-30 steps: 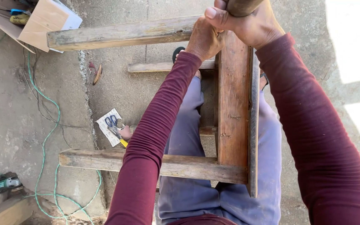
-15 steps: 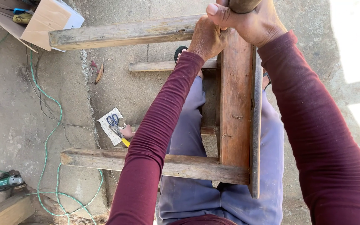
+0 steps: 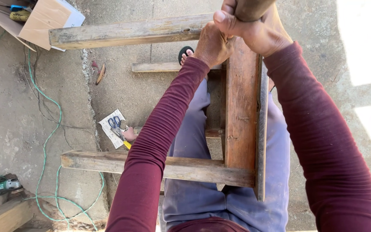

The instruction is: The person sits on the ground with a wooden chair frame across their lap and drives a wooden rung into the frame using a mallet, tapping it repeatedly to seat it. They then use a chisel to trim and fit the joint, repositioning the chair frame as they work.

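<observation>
Two hands [image 3: 213, 45] [image 3: 258, 30], one scissors [image 3: 116, 124], one cardboard box [image 3: 48, 19].

You are working in an open-air carpentry spot, a rough yard more than a fitted shop. Sunlight is falling in hard patches on a cracked, stained concrete floor [image 3: 18, 111]. A weathered wooden frame [image 3: 241, 116] of rough planks is standing between your legs. A green cable [image 3: 44, 146] is snaking across the ground toward a green power tool [image 3: 1, 186] lying at the left edge beside a timber offcut [image 3: 3, 217]. Scissors [image 3: 116, 124] are resting on a scrap of paper [image 3: 108, 135], a sheet of cardboard [image 3: 44, 19] is lying at the top left, and wood scraps are lying about.
</observation>
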